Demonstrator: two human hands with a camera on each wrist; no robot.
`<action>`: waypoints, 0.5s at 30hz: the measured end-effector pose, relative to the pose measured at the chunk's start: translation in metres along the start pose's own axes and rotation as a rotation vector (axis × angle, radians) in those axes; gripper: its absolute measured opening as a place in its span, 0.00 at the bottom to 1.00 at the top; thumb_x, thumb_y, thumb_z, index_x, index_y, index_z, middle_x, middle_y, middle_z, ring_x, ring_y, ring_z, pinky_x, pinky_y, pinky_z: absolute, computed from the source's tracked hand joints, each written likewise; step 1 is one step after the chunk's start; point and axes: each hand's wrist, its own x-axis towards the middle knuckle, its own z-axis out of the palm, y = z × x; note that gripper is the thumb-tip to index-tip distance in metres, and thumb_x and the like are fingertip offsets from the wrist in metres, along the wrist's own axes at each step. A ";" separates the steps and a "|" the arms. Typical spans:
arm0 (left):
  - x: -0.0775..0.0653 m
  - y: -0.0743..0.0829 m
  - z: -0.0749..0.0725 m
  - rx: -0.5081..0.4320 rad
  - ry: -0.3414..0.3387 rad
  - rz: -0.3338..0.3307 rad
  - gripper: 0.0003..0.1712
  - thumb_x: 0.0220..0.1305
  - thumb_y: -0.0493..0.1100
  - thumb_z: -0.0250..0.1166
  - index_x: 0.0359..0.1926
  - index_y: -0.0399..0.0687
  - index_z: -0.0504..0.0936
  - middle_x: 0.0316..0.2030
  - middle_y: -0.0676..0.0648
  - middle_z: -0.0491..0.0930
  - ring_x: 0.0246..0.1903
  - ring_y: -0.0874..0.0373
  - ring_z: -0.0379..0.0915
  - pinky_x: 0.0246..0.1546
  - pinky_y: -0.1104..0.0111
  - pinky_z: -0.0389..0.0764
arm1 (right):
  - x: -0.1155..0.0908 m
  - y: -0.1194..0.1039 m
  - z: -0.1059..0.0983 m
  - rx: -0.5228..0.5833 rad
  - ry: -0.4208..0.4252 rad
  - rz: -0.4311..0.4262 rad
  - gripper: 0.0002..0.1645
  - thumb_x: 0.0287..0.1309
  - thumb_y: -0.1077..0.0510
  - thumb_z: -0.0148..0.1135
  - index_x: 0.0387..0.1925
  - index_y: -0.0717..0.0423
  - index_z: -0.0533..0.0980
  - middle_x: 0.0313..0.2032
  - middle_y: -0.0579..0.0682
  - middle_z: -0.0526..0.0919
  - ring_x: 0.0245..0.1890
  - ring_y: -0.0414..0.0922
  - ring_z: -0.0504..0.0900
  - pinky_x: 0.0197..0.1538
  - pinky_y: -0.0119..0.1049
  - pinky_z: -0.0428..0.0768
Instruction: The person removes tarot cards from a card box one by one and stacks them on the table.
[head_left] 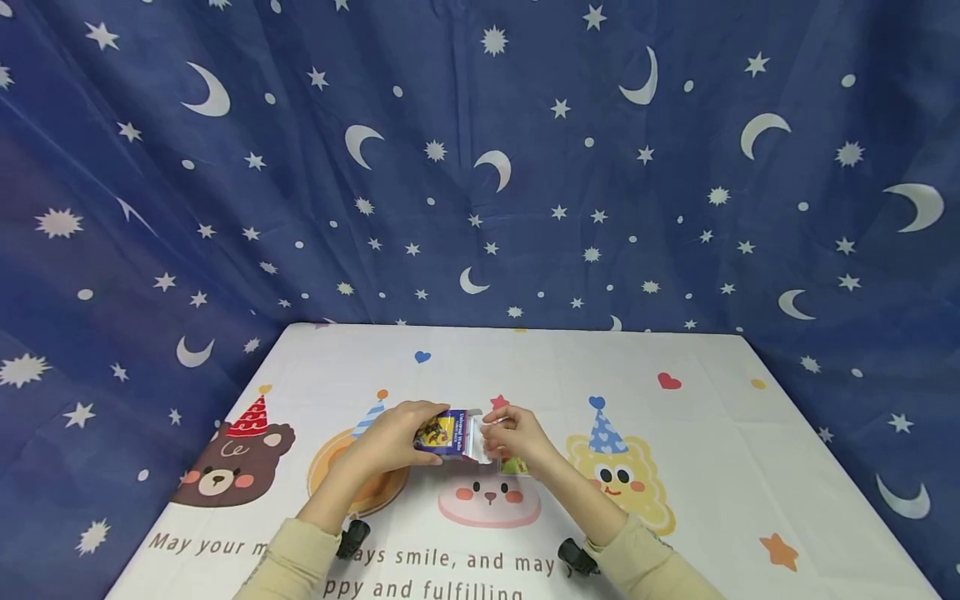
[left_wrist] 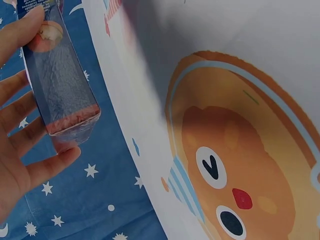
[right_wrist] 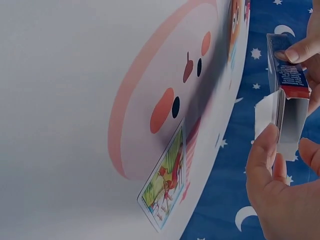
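Left hand (head_left: 397, 433) and right hand (head_left: 522, 437) meet over the middle of a printed tablecloth (head_left: 720, 433). We see the left hand grasping a small blue box (head_left: 444, 432), its thumb on one face and its fingers along the opposite side. We find the box lifted clear of the cloth, tilted, with its opened end turned toward the right hand; near that end we note a red band and white lettering. At the opening, a fingertip of the right hand touches a white flap (right_wrist: 265, 112), while its thumb stands apart from it; whether this hand pinches anything we cannot tell. Below the right hand we observe a picture card (right_wrist: 167, 182), lying flat over a printed pink-and-white face (head_left: 490, 506) and partly hidden by the hand in the head view. To the left we recognise a printed bear (head_left: 234, 467) in a red hat. Beyond the far edge of the cloth we see a blue curtain (head_left: 525, 83) patterned with white moons and stars.
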 end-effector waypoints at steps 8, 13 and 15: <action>0.001 0.004 0.001 -0.019 -0.004 -0.008 0.45 0.42 0.50 0.77 0.62 0.43 0.72 0.56 0.43 0.77 0.55 0.47 0.73 0.57 0.53 0.74 | -0.002 0.003 0.002 -0.026 -0.032 0.003 0.15 0.55 0.64 0.61 0.43 0.70 0.71 0.26 0.52 0.80 0.18 0.37 0.79 0.28 0.31 0.83; 0.001 0.008 -0.002 -0.021 0.002 0.002 0.44 0.41 0.49 0.77 0.62 0.43 0.72 0.56 0.43 0.77 0.55 0.47 0.73 0.57 0.54 0.75 | -0.004 0.002 0.006 -0.029 -0.038 -0.018 0.16 0.55 0.64 0.60 0.43 0.70 0.70 0.25 0.51 0.80 0.18 0.36 0.78 0.26 0.30 0.83; 0.001 0.011 -0.003 -0.028 0.004 0.000 0.44 0.41 0.49 0.78 0.61 0.43 0.72 0.56 0.43 0.77 0.55 0.47 0.73 0.58 0.54 0.74 | -0.004 0.002 0.007 -0.027 -0.031 -0.020 0.14 0.54 0.65 0.60 0.41 0.70 0.70 0.24 0.50 0.79 0.17 0.36 0.78 0.26 0.31 0.84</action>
